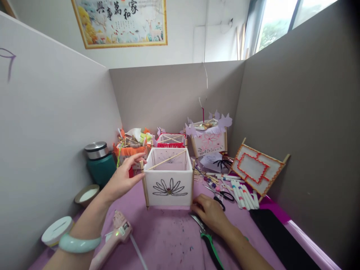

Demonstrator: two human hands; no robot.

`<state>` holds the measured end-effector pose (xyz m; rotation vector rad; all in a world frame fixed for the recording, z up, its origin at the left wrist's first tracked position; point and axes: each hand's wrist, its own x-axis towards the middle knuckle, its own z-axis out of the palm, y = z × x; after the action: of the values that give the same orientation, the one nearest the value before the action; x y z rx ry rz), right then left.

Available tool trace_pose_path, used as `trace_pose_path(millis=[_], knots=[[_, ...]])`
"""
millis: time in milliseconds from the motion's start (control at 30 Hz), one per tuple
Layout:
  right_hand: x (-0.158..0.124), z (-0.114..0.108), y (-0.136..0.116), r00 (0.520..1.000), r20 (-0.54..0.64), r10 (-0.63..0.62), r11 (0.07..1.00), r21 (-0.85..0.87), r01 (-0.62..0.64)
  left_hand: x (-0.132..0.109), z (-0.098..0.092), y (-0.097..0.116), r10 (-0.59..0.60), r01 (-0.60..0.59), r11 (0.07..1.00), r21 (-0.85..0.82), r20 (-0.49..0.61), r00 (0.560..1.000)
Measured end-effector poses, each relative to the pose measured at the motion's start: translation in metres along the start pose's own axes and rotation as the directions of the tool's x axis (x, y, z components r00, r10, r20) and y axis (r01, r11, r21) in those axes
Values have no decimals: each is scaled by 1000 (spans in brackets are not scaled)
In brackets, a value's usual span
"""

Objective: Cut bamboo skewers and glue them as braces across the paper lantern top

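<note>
A white box-shaped lantern (170, 187) with wooden stick posts stands upright on the purple cloth, a black petalled flower drawn on its front. A thin stick (165, 160) runs slantwise across its open top. My left hand (125, 176) holds the upper part of the left corner post loosely, thumb in front and fingers near the post's top. At the lower right corner, my right hand (209, 212) has its fingers curled against the foot of the post; the fingertips are partly hidden. Green-handled pliers (208, 240) lie beside and partly under that hand. A pink glue gun (119, 230) rests below my left forearm.
Behind stand a red-fringed lantern (171, 141), a purple-trimmed lantern (209, 142) and an orange-trimmed one (132, 150). Black scissors (225, 195), white markers (243, 195) and a red-edged panel (255, 168) are right. A green flask (99, 165) and a bowl (87, 195) stand left. Grey partitions (174, 93) enclose the table.
</note>
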<state>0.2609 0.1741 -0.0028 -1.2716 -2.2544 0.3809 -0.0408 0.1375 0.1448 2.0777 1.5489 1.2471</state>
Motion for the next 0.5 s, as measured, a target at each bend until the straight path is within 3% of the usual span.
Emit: trace_pose_path(millis=[100, 233, 500], knots=[[1, 0, 0, 1000, 8, -11, 1000, 4, 11, 4, 3, 4, 11, -6, 999, -43, 95, 995], [2, 2, 0, 1000, 15, -9, 1000, -1, 9, 7, 5, 5, 21, -14, 998, -58, 133, 991], [2, 4, 1, 1000, 15, -7, 1000, 15, 7, 8, 3, 5, 63, -83, 985, 151, 129, 990]])
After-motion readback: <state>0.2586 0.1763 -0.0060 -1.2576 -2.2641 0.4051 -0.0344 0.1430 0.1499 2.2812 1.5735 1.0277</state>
